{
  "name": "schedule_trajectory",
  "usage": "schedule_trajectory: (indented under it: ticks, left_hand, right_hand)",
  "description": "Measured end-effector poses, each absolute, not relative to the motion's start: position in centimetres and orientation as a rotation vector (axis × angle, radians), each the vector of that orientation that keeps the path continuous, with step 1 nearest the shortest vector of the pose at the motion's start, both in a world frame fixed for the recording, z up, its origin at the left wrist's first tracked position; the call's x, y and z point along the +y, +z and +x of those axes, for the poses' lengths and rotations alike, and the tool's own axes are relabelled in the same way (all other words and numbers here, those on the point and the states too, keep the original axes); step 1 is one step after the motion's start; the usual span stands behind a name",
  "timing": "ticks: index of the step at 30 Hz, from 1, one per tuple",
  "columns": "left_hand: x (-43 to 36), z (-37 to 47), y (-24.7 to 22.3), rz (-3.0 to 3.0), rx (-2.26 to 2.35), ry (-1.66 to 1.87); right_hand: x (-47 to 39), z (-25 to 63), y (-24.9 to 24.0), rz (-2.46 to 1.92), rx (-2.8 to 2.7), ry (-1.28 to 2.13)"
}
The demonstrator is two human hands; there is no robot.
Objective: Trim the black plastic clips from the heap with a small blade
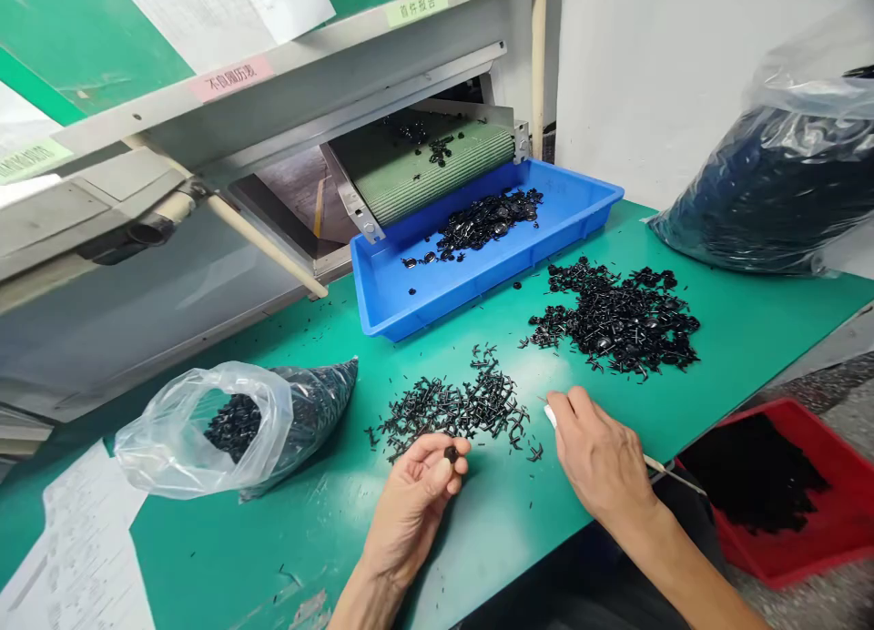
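Observation:
My left hand (pixel 420 480) pinches a small black plastic part (pixel 451 453) between thumb and fingers, above the green table (pixel 287 557). To its right, my right hand (pixel 601 452) is closed round a slim tool (pixel 654 465) with a pale shaft; a thin metal end sticks out behind the hand, and its kind is unclear. Something white shows at the fingertips. Just beyond my left hand lies a loose pile of black branched pieces (pixel 457 407). A larger pile of black parts (pixel 614 320) sits farther right.
A blue tray (pixel 423 307) with black parts stands under a green conveyor belt (pixel 437 170). An open plastic bag (pixel 198 448) of black pieces lies left, papers (pixel 88 539) beside it. A full bag (pixel 771 184) stands right. A red bin (pixel 847 493) sits below the table edge.

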State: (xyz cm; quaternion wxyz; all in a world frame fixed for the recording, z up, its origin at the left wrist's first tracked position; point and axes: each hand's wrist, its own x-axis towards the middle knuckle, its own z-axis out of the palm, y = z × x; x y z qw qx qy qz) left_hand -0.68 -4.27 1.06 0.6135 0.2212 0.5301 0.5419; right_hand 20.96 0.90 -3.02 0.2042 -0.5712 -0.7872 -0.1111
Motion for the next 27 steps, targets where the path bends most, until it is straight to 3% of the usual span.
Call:
schedule_trajectory:
  ticks: [5,13,21,27]
  left_hand:
    - [-4.1,-0.6,1.1,0.429,1.007,1.217]
    - [-4.6,-0.6,0.8,0.361,0.993,1.225]
    - [-4.8,-0.7,0.8,0.291,0.918,1.225]
    - [-4.4,0.0,1.3,0.335,0.901,1.221]
  right_hand:
    - [0.9,19.6,-2.4,-1.720,-2.263,-0.349]
    - [2.1,14.4,-1.0,-1.678,-2.412,-0.129]
    - [4.2,19.3,-0.2,-1.743,-2.345,-0.085]
    - [1.7,20.9,0.4,-1.355,-2.203,0.434]
